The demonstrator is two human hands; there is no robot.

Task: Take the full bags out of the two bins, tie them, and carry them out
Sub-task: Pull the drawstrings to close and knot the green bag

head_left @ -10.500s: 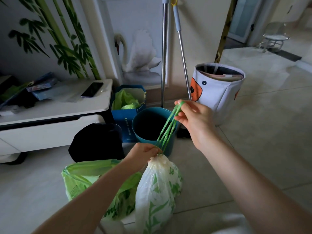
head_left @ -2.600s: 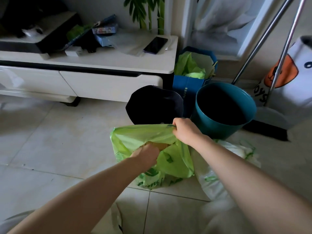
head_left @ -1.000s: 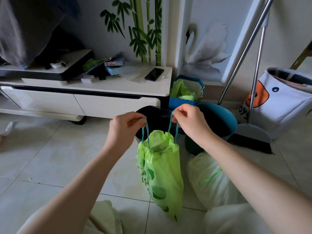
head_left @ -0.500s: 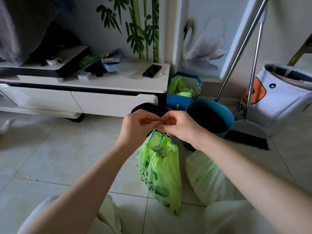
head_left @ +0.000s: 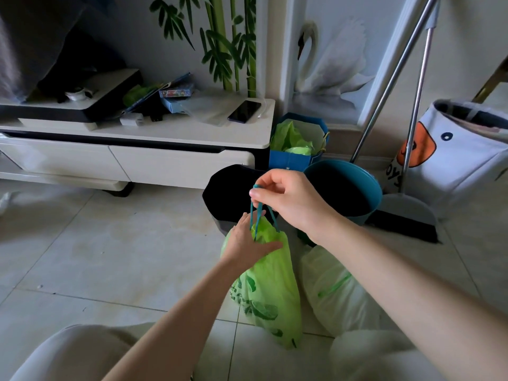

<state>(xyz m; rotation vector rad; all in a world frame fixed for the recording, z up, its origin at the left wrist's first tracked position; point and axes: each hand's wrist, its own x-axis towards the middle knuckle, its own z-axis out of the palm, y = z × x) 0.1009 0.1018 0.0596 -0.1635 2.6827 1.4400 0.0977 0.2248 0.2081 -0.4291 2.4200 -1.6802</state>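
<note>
A bright green bag (head_left: 270, 292) with dark leaf prints hangs in front of me, its mouth gathered. My right hand (head_left: 291, 202) pinches the teal drawstring loops (head_left: 257, 213) above it. My left hand (head_left: 248, 239) grips the bag's neck just below the strings. A white bag (head_left: 334, 292) with a green drawstring lies on the floor tiles to the right, closed. Behind the hands stand a black bin (head_left: 228, 193) and a teal bin (head_left: 349, 188); both look dark inside.
A low white TV cabinet (head_left: 176, 138) with a phone (head_left: 244, 111) and clutter stands at left. A blue box holding green bags (head_left: 297, 147) sits by the wall. A broom and dustpan (head_left: 404, 213) lean at right, beside a white fabric basket (head_left: 456, 149).
My hands were together at the strings; now my right hand has lifted the drawstrings upward while my left has dropped down onto the bag's neck.
</note>
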